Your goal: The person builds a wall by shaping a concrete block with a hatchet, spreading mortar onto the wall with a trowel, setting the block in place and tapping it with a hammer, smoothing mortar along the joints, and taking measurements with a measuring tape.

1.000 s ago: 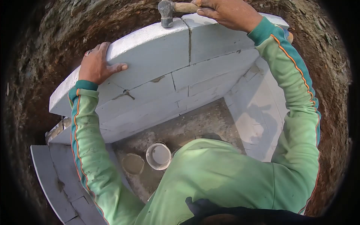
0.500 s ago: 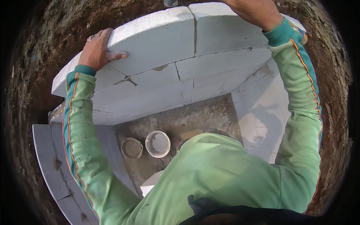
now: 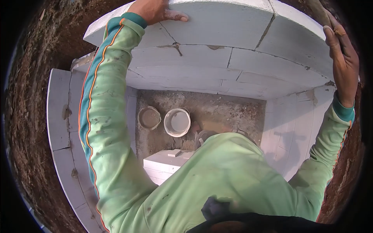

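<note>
Found the white block [image 3: 221, 23] set lengthwise atop the wall [image 3: 182, 60], touching the nearer left hand [image 3: 151, 11] and extending rightward from it, with that grip impossible to tell and the right hand [image 3: 344, 60] clamped on a wooden handle [image 3: 319, 13].

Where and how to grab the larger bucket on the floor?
Larger bucket: probably pinch the rim on its far side, from above. It stands upright, round mouth open upward, with bare floor beyond that edge; the smaller bucket sits close on its left in the image.
</note>
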Tool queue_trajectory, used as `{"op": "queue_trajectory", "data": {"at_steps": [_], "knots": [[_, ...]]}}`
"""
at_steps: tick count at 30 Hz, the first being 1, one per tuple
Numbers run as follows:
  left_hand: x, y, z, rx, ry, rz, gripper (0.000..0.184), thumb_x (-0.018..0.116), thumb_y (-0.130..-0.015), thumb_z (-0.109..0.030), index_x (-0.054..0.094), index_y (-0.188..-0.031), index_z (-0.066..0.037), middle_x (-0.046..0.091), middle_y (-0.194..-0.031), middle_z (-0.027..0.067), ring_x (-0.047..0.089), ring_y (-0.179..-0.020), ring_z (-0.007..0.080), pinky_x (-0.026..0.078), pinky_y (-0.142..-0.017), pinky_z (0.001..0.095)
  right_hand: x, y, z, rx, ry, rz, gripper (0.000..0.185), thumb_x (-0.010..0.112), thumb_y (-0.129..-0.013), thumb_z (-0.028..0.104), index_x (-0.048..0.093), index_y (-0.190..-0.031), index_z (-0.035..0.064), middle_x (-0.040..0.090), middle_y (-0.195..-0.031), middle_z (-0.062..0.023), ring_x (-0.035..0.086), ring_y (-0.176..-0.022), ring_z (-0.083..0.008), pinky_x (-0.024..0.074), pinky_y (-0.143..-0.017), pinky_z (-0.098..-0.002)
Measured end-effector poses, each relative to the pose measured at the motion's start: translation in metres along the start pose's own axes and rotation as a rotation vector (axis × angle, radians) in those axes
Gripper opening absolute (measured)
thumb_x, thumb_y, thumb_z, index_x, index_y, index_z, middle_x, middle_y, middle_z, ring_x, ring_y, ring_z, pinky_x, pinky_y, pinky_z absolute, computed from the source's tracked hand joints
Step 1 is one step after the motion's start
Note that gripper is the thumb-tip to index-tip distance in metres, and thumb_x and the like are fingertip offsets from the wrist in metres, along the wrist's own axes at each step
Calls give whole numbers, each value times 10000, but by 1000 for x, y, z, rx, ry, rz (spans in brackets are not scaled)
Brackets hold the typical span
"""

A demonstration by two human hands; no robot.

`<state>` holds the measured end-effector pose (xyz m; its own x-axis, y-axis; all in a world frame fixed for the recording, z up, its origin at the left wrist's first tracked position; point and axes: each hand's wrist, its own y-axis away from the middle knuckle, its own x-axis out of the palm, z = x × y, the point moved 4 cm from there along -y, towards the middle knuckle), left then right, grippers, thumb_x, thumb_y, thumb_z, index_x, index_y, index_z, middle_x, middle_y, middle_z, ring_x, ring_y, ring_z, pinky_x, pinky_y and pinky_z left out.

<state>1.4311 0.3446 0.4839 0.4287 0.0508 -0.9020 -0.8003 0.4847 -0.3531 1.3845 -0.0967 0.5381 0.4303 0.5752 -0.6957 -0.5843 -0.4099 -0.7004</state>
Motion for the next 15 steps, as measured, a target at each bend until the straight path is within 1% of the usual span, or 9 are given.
{"op": "queue_trajectory", "data": {"at_steps": [1,4,5,8,9,10,12,13,15], "knots": [[1,0,1,-1,12,6,1033,791,-651,-729,561,-1308,35,642,-1215,237,606,-1140,423,475,-996,492,6,16,0,-8,-26,-10,409,620,-1032,340,650,-1354,89,706,-938,-10,630,-754,-140,496,-685,-291],[-9,-1,2,-9,174,54,1026,805,-659,-709,559,-1323,35,634,-1252,242,596,-1183,413,464,-1021,487,32,82,28,233,-350,141,399,625,-1036,256,633,-1358,22,576,-816,28,476,-675,-68,401,-611,-228],[-10,1,4,-20,165,21,1017,817,-656,-694,571,-1316,39,647,-1242,248,602,-1189,408,469,-1026,480,46,109,27,304,-421,233,377,624,-1027,229,642,-1347,31,579,-816,30,477,-683,-62,400,-621,-224],[-20,5,12,-107,117,137,1009,819,-650,-698,589,-1292,45,668,-1194,249,621,-1159,409,481,-1016,476,101,184,25,534,-533,510,341,623,-998,182,658,-1299,24,577,-792,2,488,-718,-67,414,-654,-237],[-23,8,16,-147,133,158,959,839,-648,-664,612,-1258,40,684,-1148,249,633,-1137,410,492,-1002,473,120,209,22,586,-478,577,323,623,-991,227,671,-1258,52,633,-816,-81,570,-731,-194,456,-682,-312],[-26,11,20,-148,120,183,949,850,-641,-648,613,-1255,36,683,-1151,246,632,-1140,408,493,-1001,471,138,236,16,638,-421,642,308,624,-984,273,685,-1216,79,689,-841,-164,652,-744,-320,498,-710,-387],[-31,17,25,-141,98,232,929,870,-627,-614,616,-1249,28,682,-1157,241,631,-1145,404,494,-998,469,169,291,-3,715,-286,787,300,627,-965,294,695,-1206,129,716,-923,-212,671,-872,-420,512,-761,-461],[-36,19,22,-52,50,229,950,893,-601,-568,586,-1288,13,675,-1174,229,636,-1125,403,496,-988,470,180,318,-14,727,-236,850,303,629,-960,288,693,-1211,131,718,-950,-217,674,-916,-428,514,-785,-481],[-34,19,21,-47,-30,264,976,893,-603,-554,553,-1327,5,666,-1194,222,634,-1120,405,489,-994,471,198,369,-39,733,-164,956,312,630,-952,282,692,-1219,133,718,-1000,-226,674,-972,-437,519,-827,-507]]}}
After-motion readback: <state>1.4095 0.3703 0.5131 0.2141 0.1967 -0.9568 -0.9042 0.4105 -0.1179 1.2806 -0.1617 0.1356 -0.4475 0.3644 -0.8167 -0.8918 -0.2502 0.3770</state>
